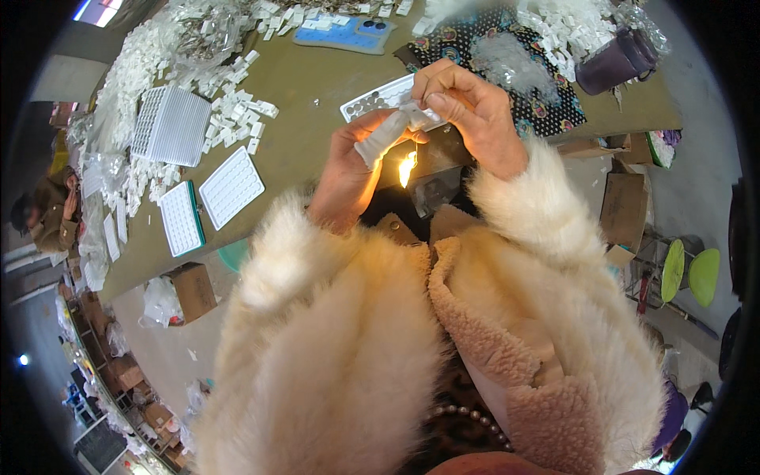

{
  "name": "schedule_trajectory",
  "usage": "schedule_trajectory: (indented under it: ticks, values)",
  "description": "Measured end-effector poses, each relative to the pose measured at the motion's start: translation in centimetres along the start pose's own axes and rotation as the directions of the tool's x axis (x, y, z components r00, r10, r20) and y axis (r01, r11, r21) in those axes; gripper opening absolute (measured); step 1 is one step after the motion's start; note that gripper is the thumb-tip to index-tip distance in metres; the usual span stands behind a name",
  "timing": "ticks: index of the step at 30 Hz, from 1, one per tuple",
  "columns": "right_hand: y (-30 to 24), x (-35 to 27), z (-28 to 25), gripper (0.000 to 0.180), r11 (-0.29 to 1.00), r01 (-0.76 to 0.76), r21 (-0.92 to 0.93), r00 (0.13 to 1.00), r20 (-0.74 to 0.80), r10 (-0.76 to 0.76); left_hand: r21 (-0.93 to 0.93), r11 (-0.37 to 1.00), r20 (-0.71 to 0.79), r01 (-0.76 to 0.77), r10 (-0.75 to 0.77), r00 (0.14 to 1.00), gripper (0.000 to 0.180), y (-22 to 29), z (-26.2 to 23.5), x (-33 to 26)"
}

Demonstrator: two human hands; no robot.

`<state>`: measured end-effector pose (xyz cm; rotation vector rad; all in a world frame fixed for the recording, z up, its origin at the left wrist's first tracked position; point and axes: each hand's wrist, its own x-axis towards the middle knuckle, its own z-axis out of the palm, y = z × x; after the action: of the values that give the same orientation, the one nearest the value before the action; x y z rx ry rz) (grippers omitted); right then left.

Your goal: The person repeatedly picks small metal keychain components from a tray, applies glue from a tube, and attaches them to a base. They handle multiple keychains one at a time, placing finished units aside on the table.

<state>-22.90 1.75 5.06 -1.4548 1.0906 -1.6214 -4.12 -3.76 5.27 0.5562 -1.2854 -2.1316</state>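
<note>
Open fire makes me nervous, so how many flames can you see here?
1. The flame shows just below and right of the translucent white pouch in the left hand. Another behind that hand or the right hand would be hidden.

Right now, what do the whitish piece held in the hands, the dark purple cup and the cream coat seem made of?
Whitish piece: probably thin plastic, looking translucent and creased. Dark purple cup: likely hard plastic, given its smooth, slightly shiny wall, though coated metal is possible. Cream coat: real or faux fur, matte, by its fluffy pile.
</note>
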Motion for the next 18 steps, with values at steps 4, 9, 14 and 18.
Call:
schedule_trajectory:
  ticks: [4, 9, 14, 18]
  values:
    - [-0.71, 0.05, 0.73, 0.013, 0.965, 0.113, -0.239, 0.994, 0.018, -0.111, -0.031, 0.998, -0.026, 0.046, -0.047, 0.999, 0.035, -0.11, -0.33, -0.39]
    - [-0.58, -0.26, 0.92, 0.014, 0.975, 0.105, -0.195, 0.994, 0.008, -0.106, -0.008, 0.999, 0.046, 0.052, -0.052, 0.998, 0.038, -0.5, -0.88, -0.12]
    - [-0.63, -0.5, 0.97, 0.016, 0.979, 0.09, -0.181, 0.995, 0.049, -0.082, -0.059, 0.994, 0.024, 0.097, -0.096, 0.995, 0.037, -0.73, -0.88, -0.12]
    - [-0.7, -0.68, 1.11, 0.016, 0.986, 0.04, -0.164, 0.999, 0.033, -0.035, -0.14, 0.986, 0.03, 0.095, -0.091, 0.995, 0.035, -0.88, -0.94, -0.13]
